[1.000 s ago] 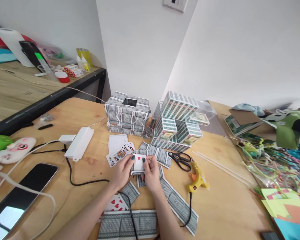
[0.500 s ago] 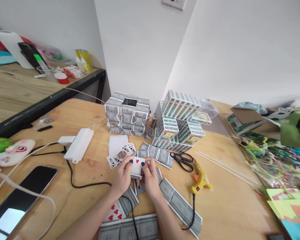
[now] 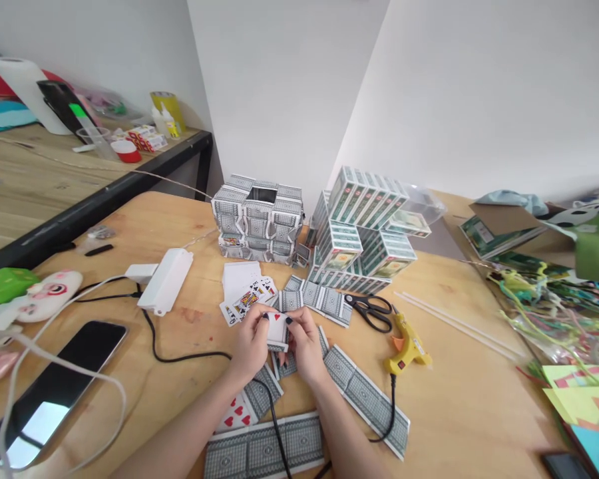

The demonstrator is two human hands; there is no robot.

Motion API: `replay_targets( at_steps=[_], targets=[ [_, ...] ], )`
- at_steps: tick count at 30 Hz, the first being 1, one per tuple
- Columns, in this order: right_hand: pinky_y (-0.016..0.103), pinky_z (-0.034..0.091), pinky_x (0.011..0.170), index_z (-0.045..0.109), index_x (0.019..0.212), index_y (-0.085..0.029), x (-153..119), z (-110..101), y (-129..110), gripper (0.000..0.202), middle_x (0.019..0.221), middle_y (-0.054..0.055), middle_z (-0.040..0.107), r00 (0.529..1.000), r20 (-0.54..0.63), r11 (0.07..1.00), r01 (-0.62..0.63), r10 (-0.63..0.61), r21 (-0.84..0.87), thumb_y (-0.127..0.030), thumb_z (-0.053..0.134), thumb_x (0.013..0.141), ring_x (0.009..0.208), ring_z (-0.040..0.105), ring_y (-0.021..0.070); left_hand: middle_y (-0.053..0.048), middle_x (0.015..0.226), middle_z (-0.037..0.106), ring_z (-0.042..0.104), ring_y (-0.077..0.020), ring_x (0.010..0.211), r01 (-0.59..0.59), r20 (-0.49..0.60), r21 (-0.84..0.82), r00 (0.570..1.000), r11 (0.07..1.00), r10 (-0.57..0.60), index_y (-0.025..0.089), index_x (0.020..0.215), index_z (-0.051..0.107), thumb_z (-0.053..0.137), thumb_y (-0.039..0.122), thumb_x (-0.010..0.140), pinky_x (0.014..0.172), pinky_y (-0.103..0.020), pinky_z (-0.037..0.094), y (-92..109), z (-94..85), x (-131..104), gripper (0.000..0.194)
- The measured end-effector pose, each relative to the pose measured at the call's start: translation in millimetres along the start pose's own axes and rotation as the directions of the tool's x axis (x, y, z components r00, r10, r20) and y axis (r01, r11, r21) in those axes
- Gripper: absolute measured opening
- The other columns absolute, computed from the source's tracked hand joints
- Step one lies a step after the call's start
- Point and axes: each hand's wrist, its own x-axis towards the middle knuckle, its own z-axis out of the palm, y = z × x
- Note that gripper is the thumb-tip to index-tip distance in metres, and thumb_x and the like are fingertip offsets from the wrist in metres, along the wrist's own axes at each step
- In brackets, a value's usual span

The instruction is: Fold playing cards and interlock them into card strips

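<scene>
Between my left hand [image 3: 252, 342] and my right hand [image 3: 305, 342] is a playing card [image 3: 277, 330] with a red heart, its near edge folded. Fingers of both hands pinch its sides. Joined strips of patterned cards lie around them: one behind [image 3: 319, 298], one to the right [image 3: 367, 392], one near the front edge [image 3: 264, 449]. Loose face-up cards [image 3: 244, 299] are spread just past my left hand. A box-like structure of folded cards [image 3: 257, 223] with a square opening on top stands at the back.
Stacked card boxes [image 3: 362, 233] stand at the back right. Black scissors [image 3: 372, 311] and a yellow glue gun [image 3: 406, 349] lie right of my hands. A white power strip [image 3: 166, 283] and phone [image 3: 54, 392] are left; black cable runs under my forearms.
The view has shifted slightly, so most things appear a little farther right. The held card looks more tilted and more folded between my fingers.
</scene>
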Motion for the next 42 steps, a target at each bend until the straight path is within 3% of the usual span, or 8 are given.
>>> replay_targets(
  at_steps=[6,14,19,27,33,38,42],
  targets=[
    [0.015,0.026,0.022,0.039,0.082,-0.023,1,-1,2,0.008,0.042,-0.012,0.046,1.000,0.004,0.999,-0.014,0.013,0.035,-0.029,0.044,0.081,0.022,0.039,0.0070,0.003,0.064,0.053,0.051,-0.0128,0.056,-0.023,0.019,-0.016,1.000,1.000,0.023,0.019,0.076,0.051,0.039,0.023,0.076,0.052,-0.024,0.042,-7,-1.4,1,0.013],
    [0.016,0.025,0.022,0.038,0.078,-0.024,0,2,0,0.011,0.041,-0.013,0.042,0.999,-0.023,0.999,-0.041,0.041,0.007,-0.032,0.046,0.078,0.021,0.037,0.0070,0.003,0.058,0.051,0.048,-0.0118,0.049,-0.011,-0.009,-0.043,1.000,0.999,0.011,0.019,0.070,0.050,0.039,0.021,0.071,0.046,-0.023,0.039,-4,-0.1,2,0.012],
    [0.017,0.031,0.024,0.038,0.080,-0.024,0,-1,-2,0.016,0.048,-0.011,0.047,0.996,0.061,0.997,-0.071,0.069,0.031,-0.035,0.049,0.077,0.025,0.041,0.0073,0.006,0.051,0.043,0.040,-0.0101,0.041,0.097,0.019,-0.149,0.995,0.984,-0.095,0.019,0.068,0.046,0.037,0.022,0.071,0.038,-0.021,0.032,5,-0.8,2,0.009],
    [0.021,0.044,0.034,0.040,0.095,-0.024,-3,-6,-6,0.027,0.066,-0.006,0.056,0.955,0.251,0.964,-0.204,0.158,0.171,-0.038,0.053,0.075,0.038,0.053,0.0092,0.003,0.059,0.048,0.042,-0.0112,0.051,0.066,0.010,-0.162,0.998,0.985,-0.066,0.018,0.063,0.050,0.041,0.022,0.070,0.044,-0.021,0.033,2,-4.8,5,0.012],
    [0.026,0.046,0.037,0.051,0.080,-0.019,-3,-3,1,0.038,0.055,-0.001,0.056,0.905,0.258,0.924,-0.372,0.340,0.089,-0.055,0.040,0.080,0.046,0.058,0.0162,0.001,0.057,0.048,0.041,-0.0119,0.048,0.079,0.101,-0.173,0.993,0.982,-0.062,0.018,0.064,0.049,0.037,0.025,0.069,0.043,-0.023,0.033,10,-5.3,-1,0.015],
    [0.028,0.047,0.039,0.053,0.069,-0.020,-5,-4,-2,0.033,0.053,0.000,0.057,0.893,0.290,0.927,-0.372,0.345,0.043,-0.050,0.044,0.080,0.046,0.057,0.0165,0.000,0.057,0.048,0.041,-0.0127,0.046,0.036,0.143,-0.135,0.990,0.990,-0.016,0.019,0.068,0.050,0.032,0.028,0.073,0.043,-0.025,0.032,10,-8.4,-2,0.021],
    [0.027,0.047,0.039,0.054,0.071,-0.020,-6,-4,-6,0.033,0.053,-0.001,0.056,0.896,0.297,0.937,-0.349,0.330,0.010,-0.050,0.044,0.081,0.045,0.055,0.0151,0.001,0.056,0.045,0.041,-0.0126,0.050,-0.001,0.109,-0.111,0.994,0.994,0.013,0.019,0.062,0.045,0.032,0.028,0.073,0.046,-0.024,0.033,13,-7.8,-1,0.019]
  ],
)
